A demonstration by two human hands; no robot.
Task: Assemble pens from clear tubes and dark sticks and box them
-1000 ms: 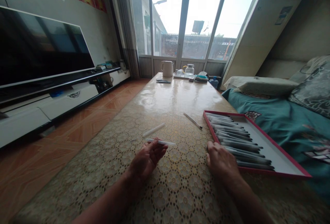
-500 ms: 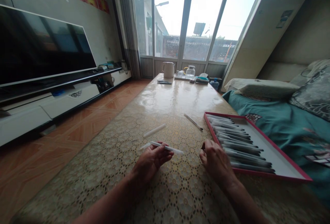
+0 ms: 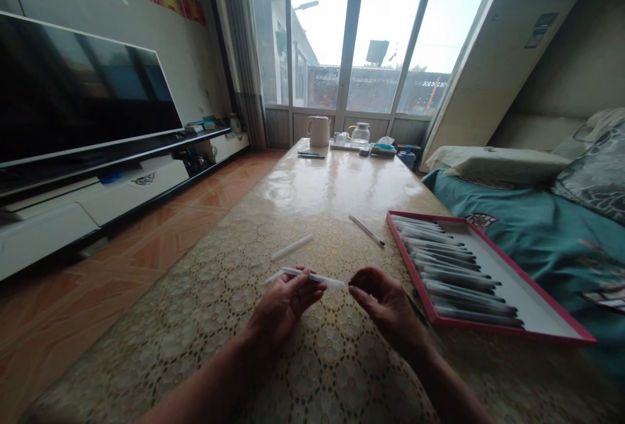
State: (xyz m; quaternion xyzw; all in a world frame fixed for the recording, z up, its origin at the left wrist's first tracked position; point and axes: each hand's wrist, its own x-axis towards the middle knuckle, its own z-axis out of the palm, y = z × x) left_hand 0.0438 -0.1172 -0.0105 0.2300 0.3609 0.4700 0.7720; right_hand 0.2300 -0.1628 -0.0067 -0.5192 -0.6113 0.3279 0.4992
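Observation:
My left hand (image 3: 283, 310) is closed on a slim pen (image 3: 328, 280) with a whitish, see-through barrel, held crosswise above the patterned table. Close to the pen's right end, my right hand (image 3: 390, 307) pinches a small dark piece (image 3: 350, 283), perhaps a pen cap; whether it touches the barrel I cannot tell. A clear tube (image 3: 291, 247) lies beyond my left hand, and part of another pale one (image 3: 274, 275) shows behind it. One pen with a dark end (image 3: 367, 230) rests farther off. Dark slim items (image 3: 418, 310) show partly beside my right wrist.
To the right, a shallow red-rimmed box (image 3: 530, 278) holds a row of several pens. A beige jug (image 3: 319, 131), a glass pot (image 3: 360, 133) and a tissue pack (image 3: 383, 146) stand at the table's far end. A sofa with a teal cover (image 3: 502, 215) borders the right side.
My right hand has moved left from beside the box to the pen's right end, with a small dark piece now visible in its fingers. My left hand has barely shifted.

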